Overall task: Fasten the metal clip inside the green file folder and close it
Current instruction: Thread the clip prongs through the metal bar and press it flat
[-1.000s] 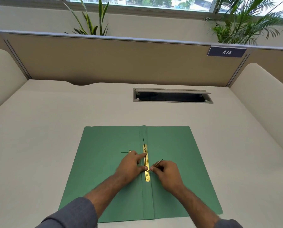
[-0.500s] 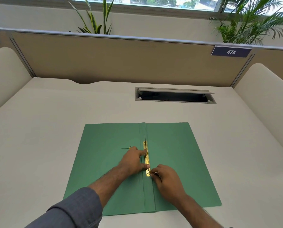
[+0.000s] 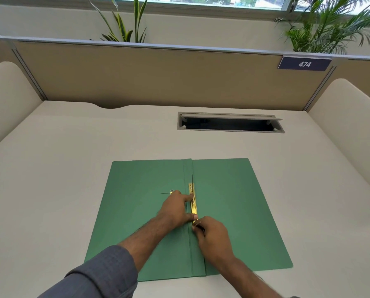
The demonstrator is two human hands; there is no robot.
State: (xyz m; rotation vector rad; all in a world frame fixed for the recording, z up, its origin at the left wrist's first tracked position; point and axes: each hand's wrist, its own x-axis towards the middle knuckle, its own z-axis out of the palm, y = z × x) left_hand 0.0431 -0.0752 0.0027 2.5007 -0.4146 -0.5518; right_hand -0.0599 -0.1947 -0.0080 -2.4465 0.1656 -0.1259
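Note:
A green file folder (image 3: 233,203) lies open flat on the desk. Along its spine runs a gold metal clip bar (image 3: 193,203), with one thin prong standing up at its far end. My left hand (image 3: 175,209) rests on the bar, index finger and thumb pressing it from the left. My right hand (image 3: 212,237) pinches the near prong of the clip between fingertips, bent low toward the bar's near end. A small gold piece (image 3: 171,192) with a thin dark pin lies on the left flap beside my left hand.
The cream desk (image 3: 50,190) has an open cable slot (image 3: 229,123) beyond the folder. Beige partition panels stand behind and at both sides, with a "474" sign (image 3: 304,64) at the upper right. Plants rise behind the partition.
My right hand has pushed the near prong down from a raised slant to low by the bar's near end. My left hand stays on the bar. The camera view shifted slightly.

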